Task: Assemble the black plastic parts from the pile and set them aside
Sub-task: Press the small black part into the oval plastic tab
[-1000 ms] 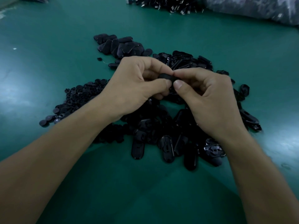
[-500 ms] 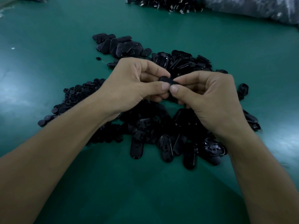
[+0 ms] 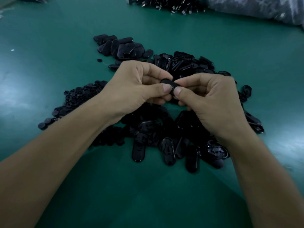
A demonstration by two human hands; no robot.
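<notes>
Green tabletop (image 3: 148, 195): matte, fills the near field; both bare forearms come in from the bottom corners.
Oval shells (image 3: 167, 148): black plastic, loose heap nearest the person, directly below the hands; some lie hollow side up, ribs showing.
Left hand (image 3: 131, 89): above that heap, fingers curled, thumb and forefinger pinching the left end of the held part.
Right hand (image 3: 212, 102): mirrors it, fingers curled, thumb and forefinger pinching the right end; the two thumb tips nearly touch.
Held part (image 3: 167, 83): small black oval piece, clear of the table, between the two hands. Mostly hidden by fingers, so can't tell if it's one piece or two mated.
Round pieces (image 3: 79, 97): heap of small black discs on the table, left of the left wrist.
Rear shells (image 3: 184, 63): more black ovals just behind the hands, glossy edges.
Closed ovals (image 3: 120, 46): overlapping cluster, far-left of the rear shells, smooth side up.
Stray piece (image 3: 99, 60): one tiny black bit just left of that cluster.
Far heap (image 3: 172, 5): dark parts with pale ends at the top edge, too small to identify.
Plastic bag (image 3: 263, 9): translucent, top right, beside the far heap.
</notes>
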